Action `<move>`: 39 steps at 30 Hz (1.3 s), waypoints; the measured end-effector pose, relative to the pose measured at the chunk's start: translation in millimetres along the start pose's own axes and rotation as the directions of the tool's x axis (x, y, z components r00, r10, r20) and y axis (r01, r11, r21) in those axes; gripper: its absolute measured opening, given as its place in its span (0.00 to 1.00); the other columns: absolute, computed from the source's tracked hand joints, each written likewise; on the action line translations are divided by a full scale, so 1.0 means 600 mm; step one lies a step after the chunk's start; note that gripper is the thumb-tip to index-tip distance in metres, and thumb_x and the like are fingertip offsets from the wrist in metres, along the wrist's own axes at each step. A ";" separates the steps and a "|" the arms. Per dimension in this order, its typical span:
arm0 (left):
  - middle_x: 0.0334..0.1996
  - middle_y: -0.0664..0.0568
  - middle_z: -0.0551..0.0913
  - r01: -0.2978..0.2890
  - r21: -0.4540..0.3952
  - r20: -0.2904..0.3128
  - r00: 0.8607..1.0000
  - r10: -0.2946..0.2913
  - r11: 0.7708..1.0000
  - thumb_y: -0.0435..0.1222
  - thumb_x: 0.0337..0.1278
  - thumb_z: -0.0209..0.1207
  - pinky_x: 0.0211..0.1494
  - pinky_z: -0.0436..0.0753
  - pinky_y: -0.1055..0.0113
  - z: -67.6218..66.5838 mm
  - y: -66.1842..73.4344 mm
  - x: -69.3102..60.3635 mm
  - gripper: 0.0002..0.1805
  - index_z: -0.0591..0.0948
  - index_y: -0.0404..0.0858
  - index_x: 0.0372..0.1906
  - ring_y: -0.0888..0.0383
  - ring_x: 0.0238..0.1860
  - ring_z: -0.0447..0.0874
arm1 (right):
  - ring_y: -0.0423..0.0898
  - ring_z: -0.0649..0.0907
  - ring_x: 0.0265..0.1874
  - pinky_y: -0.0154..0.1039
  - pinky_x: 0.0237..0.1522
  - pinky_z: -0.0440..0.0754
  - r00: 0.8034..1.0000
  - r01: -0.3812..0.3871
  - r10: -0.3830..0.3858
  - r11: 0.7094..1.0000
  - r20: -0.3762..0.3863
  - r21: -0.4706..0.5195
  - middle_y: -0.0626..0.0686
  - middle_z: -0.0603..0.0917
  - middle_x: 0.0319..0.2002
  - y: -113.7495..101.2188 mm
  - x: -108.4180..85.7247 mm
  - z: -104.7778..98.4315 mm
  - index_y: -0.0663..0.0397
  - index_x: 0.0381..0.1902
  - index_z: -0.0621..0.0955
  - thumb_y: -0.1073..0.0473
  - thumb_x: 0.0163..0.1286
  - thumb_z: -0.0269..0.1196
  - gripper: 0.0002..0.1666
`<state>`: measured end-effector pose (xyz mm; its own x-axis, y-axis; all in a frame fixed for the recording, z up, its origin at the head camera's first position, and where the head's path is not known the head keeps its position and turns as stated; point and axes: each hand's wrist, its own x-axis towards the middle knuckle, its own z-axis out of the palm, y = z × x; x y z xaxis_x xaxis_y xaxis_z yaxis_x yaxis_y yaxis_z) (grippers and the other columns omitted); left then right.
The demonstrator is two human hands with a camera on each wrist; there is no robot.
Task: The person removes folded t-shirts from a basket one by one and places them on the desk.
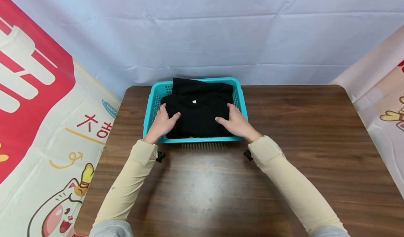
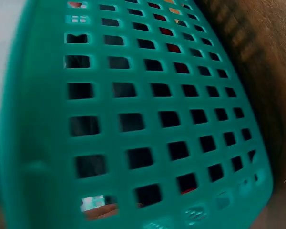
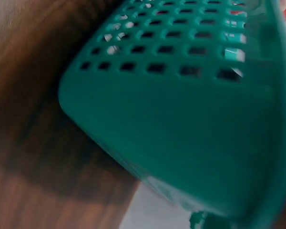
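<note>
A folded black garment with a small white neck label lies in a turquoise plastic basket. Its back part leans up against the far rim. My left hand reaches over the basket's left front corner, thumb spread on the cloth and index finger along its left edge. On the opposite side my right hand touches the cloth in the same way, thumb pointing inward. The other fingers are mostly hidden. Both wrist views are filled by the basket's outer wall, with skin showing through one lower hole in the left one.
The basket stands at the back edge of a brown wooden table, close to a pale hanging cloth. Printed banners hang at the left and right. Table surface extends in front and to the right of the basket.
</note>
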<state>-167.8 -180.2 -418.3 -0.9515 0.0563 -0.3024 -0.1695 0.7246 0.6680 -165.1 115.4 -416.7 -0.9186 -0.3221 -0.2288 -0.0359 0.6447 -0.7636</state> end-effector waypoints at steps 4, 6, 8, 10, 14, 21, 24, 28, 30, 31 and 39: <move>0.76 0.33 0.42 0.036 -0.020 -0.007 0.999 -0.036 0.999 0.53 0.69 0.46 0.74 0.56 0.43 0.003 -0.009 0.006 0.46 0.38 0.33 0.76 0.38 0.76 0.44 | 0.60 0.49 0.76 0.59 0.72 0.57 0.999 -0.032 0.032 0.999 -0.019 -0.007 0.64 0.46 0.77 0.000 0.008 0.014 0.67 0.75 0.44 0.43 0.71 0.53 0.51; 0.76 0.33 0.43 0.059 -0.038 -0.012 0.998 -0.059 0.998 0.52 0.69 0.47 0.74 0.56 0.43 0.005 -0.014 0.006 0.46 0.38 0.33 0.76 0.38 0.76 0.45 | 0.60 0.49 0.76 0.59 0.72 0.56 0.999 -0.044 0.044 0.999 -0.019 -0.011 0.64 0.46 0.76 0.000 0.011 0.018 0.68 0.75 0.43 0.43 0.71 0.53 0.51; 0.76 0.33 0.44 0.084 -0.065 -0.014 0.996 -0.085 0.994 0.52 0.69 0.47 0.74 0.56 0.44 0.008 -0.020 0.007 0.46 0.38 0.34 0.76 0.39 0.76 0.45 | 0.60 0.49 0.76 0.58 0.72 0.56 0.998 -0.055 0.055 0.998 -0.013 -0.015 0.65 0.46 0.76 0.000 0.014 0.021 0.68 0.75 0.43 0.43 0.72 0.53 0.51; 0.76 0.34 0.44 0.102 -0.091 -0.015 0.994 -0.104 0.991 0.51 0.69 0.47 0.74 0.57 0.45 0.010 -0.024 0.007 0.45 0.38 0.35 0.76 0.39 0.76 0.46 | 0.60 0.50 0.76 0.58 0.72 0.56 0.998 -0.068 0.068 0.998 -0.002 -0.018 0.65 0.46 0.76 0.000 0.017 0.025 0.68 0.75 0.42 0.43 0.72 0.53 0.51; 0.76 0.35 0.44 0.116 -0.154 -0.010 0.993 -0.119 0.981 0.50 0.69 0.48 0.74 0.58 0.46 0.014 -0.029 0.011 0.45 0.38 0.36 0.76 0.40 0.76 0.47 | 0.61 0.53 0.75 0.57 0.71 0.59 0.997 -0.080 0.080 0.996 0.001 -0.040 0.68 0.47 0.75 0.003 0.018 0.031 0.68 0.75 0.40 0.44 0.72 0.53 0.51; 0.74 0.37 0.50 0.191 -0.330 0.074 0.982 -0.176 0.925 0.48 0.69 0.50 0.73 0.61 0.49 0.007 -0.031 0.018 0.44 0.39 0.37 0.76 0.42 0.73 0.55 | 0.62 0.52 0.75 0.58 0.72 0.58 0.995 -0.097 0.097 0.994 -0.013 -0.055 0.69 0.48 0.75 0.006 0.017 0.030 0.68 0.75 0.40 0.44 0.72 0.53 0.52; 0.73 0.37 0.54 0.229 -0.405 0.109 0.973 -0.202 0.885 0.46 0.68 0.52 0.73 0.62 0.50 0.005 -0.029 0.021 0.44 0.41 0.36 0.76 0.42 0.72 0.58 | 0.61 0.50 0.76 0.58 0.73 0.56 0.993 -0.118 0.118 0.992 -0.007 -0.040 0.67 0.46 0.76 0.006 0.018 0.024 0.67 0.75 0.39 0.44 0.72 0.53 0.53; 0.75 0.40 0.52 0.269 -0.410 0.131 0.963 -0.235 0.871 0.47 0.67 0.53 0.75 0.58 0.50 0.004 -0.031 0.025 0.44 0.43 0.36 0.77 0.43 0.75 0.52 | 0.62 0.53 0.75 0.58 0.71 0.60 0.990 -0.143 0.143 0.990 0.004 -0.023 0.68 0.48 0.75 0.005 0.021 0.020 0.67 0.75 0.38 0.46 0.72 0.54 0.52; 0.76 0.40 0.51 0.276 -0.391 0.146 0.961 -0.236 0.878 0.47 0.68 0.53 0.76 0.57 0.50 0.004 -0.034 0.026 0.43 0.46 0.35 0.76 0.44 0.76 0.50 | 0.63 0.58 0.73 0.58 0.69 0.63 0.989 -0.148 0.149 0.989 0.009 -0.021 0.69 0.53 0.74 0.005 0.021 0.021 0.66 0.75 0.39 0.46 0.72 0.54 0.52; 0.76 0.40 0.51 0.279 -0.381 0.156 0.959 -0.236 0.881 0.47 0.68 0.53 0.76 0.56 0.50 0.004 -0.034 0.027 0.42 0.48 0.34 0.76 0.44 0.76 0.49 | 0.63 0.61 0.71 0.58 0.68 0.65 0.989 -0.148 0.148 0.989 0.010 -0.022 0.70 0.57 0.72 0.006 0.022 0.022 0.66 0.75 0.39 0.47 0.72 0.54 0.51; 0.69 0.42 0.65 0.270 -0.398 0.218 0.956 -0.195 0.877 0.44 0.70 0.51 0.73 0.63 0.50 0.007 -0.032 0.024 0.29 0.64 0.39 0.70 0.44 0.69 0.63 | 0.62 0.58 0.73 0.58 0.69 0.64 0.993 -0.112 0.113 0.993 0.017 -0.036 0.68 0.54 0.74 0.006 0.024 0.029 0.65 0.75 0.41 0.52 0.72 0.55 0.49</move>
<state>-177.1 -190.5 -438.6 -0.8208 0.0621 -0.5678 -0.5072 0.3776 0.7747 -171.7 101.0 -433.5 -0.9102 -0.2589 -0.3234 0.0531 0.7014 -0.7108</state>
